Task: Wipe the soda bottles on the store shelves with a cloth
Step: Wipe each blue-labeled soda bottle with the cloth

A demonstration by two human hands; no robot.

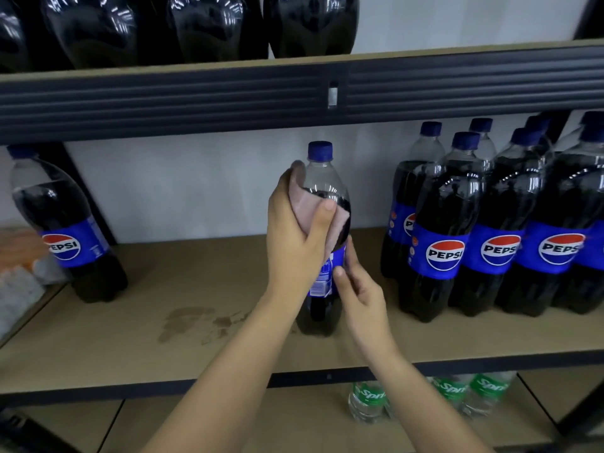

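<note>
Left hand [295,223] fingers are curling around the pink cloth [313,217], pressing it onto the shoulder of the centre Pepsi bottle [325,194]. Right hand [354,289] fingertips are pinching its label, probably steadying it. Bottle is standing alone mid-shelf [130,338], apart from the right-hand cluster [490,223], probably giving wiping access.

Pepsi bottles on the middle shelf [228,338]: one [67,223] at the left edge, one [327,191] held at the centre, at least seven in the right cluster [490,223]
Dark bottles on the top shelf [196,27]: at least four
Sprite bottles [367,402] below: three
Cloths [327,220]: one
Hands: two
</note>
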